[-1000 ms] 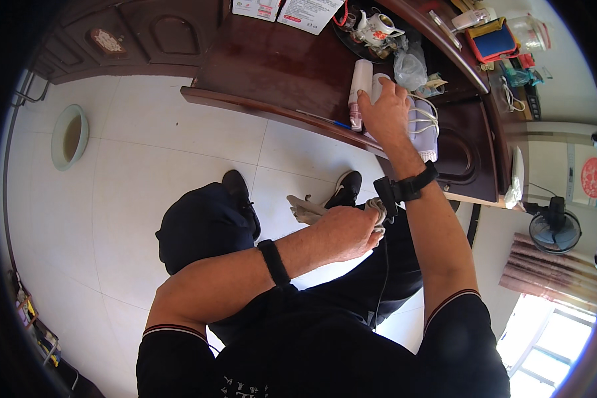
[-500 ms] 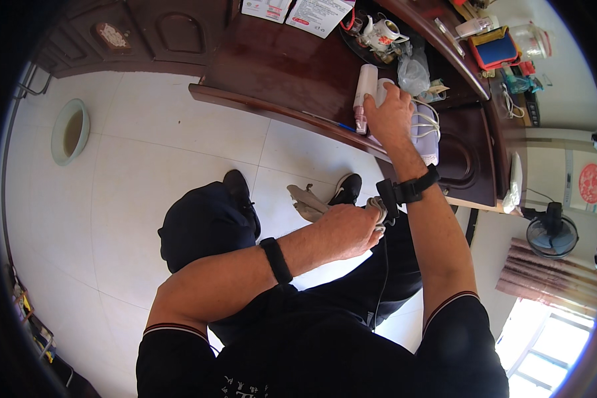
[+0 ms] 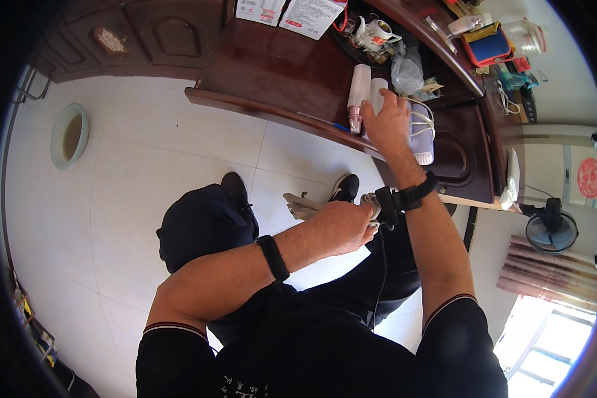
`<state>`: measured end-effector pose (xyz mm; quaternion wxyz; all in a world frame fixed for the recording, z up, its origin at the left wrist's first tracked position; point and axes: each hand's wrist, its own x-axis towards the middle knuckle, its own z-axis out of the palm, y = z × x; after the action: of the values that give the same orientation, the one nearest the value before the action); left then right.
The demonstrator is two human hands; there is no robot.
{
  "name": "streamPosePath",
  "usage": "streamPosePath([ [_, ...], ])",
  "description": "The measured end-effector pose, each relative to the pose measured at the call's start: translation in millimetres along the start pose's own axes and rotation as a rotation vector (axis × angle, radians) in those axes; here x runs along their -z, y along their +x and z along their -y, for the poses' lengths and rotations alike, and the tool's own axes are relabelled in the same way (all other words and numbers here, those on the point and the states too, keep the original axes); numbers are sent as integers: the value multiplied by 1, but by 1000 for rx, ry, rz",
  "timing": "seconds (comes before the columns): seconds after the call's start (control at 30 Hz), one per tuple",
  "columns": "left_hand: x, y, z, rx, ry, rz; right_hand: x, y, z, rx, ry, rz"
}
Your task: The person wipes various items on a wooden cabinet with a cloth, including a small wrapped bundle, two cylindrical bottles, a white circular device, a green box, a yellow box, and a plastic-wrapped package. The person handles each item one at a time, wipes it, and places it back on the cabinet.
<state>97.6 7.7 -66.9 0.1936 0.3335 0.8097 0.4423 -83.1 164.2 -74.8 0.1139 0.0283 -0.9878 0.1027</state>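
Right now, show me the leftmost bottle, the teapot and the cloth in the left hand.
Leftmost bottle (image 3: 359, 93), head view: its pale side.
Teapot (image 3: 376, 36), head view: its white body.
Cloth (image 3: 303, 207), head view: loose end beside the left hand (image 3: 349, 227).

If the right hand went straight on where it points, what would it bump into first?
The right hand would probably meet the white bottle just at its fingers; I can't tell if they already touch.
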Motion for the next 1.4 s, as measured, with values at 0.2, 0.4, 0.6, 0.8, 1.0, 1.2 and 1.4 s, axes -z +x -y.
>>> streamPosePath([
  [0.2, -2, 0, 3, 4, 8, 9, 11, -6, 4, 22, 47, 8],
  [0.4, -3, 0, 4, -35, 42, -21, 34, -7, 11, 189, 68, -58],
  [0.6, -3, -1, 5, -54, 83, -43, 50, -5, 17, 205, 94, -36],
  [0.8, 0, -2, 5, -33, 73, 2, 50, -7, 17, 180, 80, -22],
  [1.0, 3, -3, 3, -2, 71, 31, 41, -13, 18, 228, 97, -18],
  [1.2, 7, -3, 1, 25, 67, 66, 34, -14, 18, 239, 89, 7],
  [1.4, 7, -4, 0, 11, 80, 48, 28, -20, 21, 238, 134, 45],
])
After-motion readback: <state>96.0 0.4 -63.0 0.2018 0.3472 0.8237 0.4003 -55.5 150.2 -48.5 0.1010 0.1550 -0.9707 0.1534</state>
